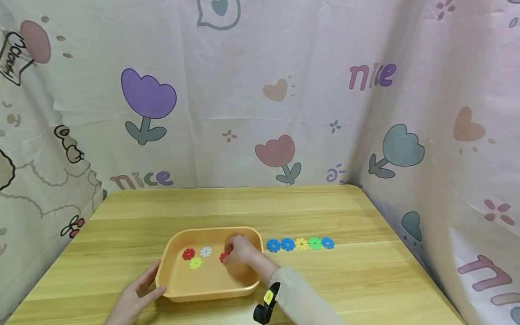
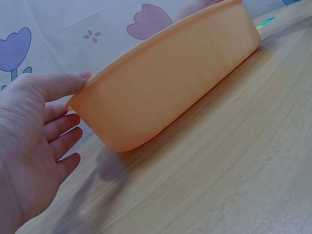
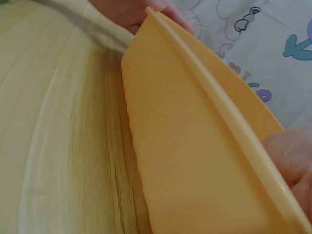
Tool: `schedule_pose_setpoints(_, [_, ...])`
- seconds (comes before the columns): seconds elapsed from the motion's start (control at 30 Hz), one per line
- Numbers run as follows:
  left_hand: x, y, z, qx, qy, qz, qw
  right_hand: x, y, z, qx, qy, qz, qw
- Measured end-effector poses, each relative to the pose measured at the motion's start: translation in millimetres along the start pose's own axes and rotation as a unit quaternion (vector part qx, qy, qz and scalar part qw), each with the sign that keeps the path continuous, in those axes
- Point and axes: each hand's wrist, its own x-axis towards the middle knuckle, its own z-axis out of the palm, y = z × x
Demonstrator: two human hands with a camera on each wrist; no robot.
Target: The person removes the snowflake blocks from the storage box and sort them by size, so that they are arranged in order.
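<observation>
My left hand (image 1: 134, 295) holds the near left corner of a yellow-orange plastic tray (image 1: 211, 295). In the left wrist view its thumb lies on the rim, with the fingers against the outer side. Inside the tray, toward its right end, my right hand (image 1: 242, 249) pinches a red snowflake disc (image 1: 223, 257), partly hidden by the fingers. Left of it on the tray floor lie another red disc (image 1: 188, 254), a white disc (image 1: 206, 251) and a yellow disc (image 1: 195, 263). The right wrist view shows the tray wall (image 3: 180, 141) hiding the right fingertips.
Right of the tray, several discs lie in a row on the wooden table (image 1: 365, 280): blue, a second blue (image 1: 287, 244), yellow (image 1: 301, 244), green (image 1: 314, 243) and blue (image 1: 327, 243). A printed curtain (image 1: 227, 153) hangs behind the table and along its sides.
</observation>
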Motion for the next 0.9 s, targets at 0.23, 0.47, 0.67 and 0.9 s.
schedule_pose_setpoints(0.23, [-0.9,-1.6,0.6,-0.015,-0.001,-0.007,0.9999,-2.0,-2.3,1.1,-0.044,-0.007,-0.024,0.9987])
schedule_pose_setpoints(0.47, [-1.0,-0.4,0.7,-0.015,0.001,-0.009,0.9998,-3.0,-3.6,0.6,-0.035,0.003,-0.034,0.9988])
schedule_pose_setpoints(0.67, [-0.5,-0.9,0.8,-0.018,0.001,-0.009,0.9998,-1.5,-2.3,0.9,-0.016,0.014,-0.038,0.999])
schedule_pose_setpoints(0.9, [0.2,-1.3,1.3,-0.017,0.002,-0.008,0.9998,-1.8,-2.3,-1.9,0.075,0.012,-0.03,0.9967])
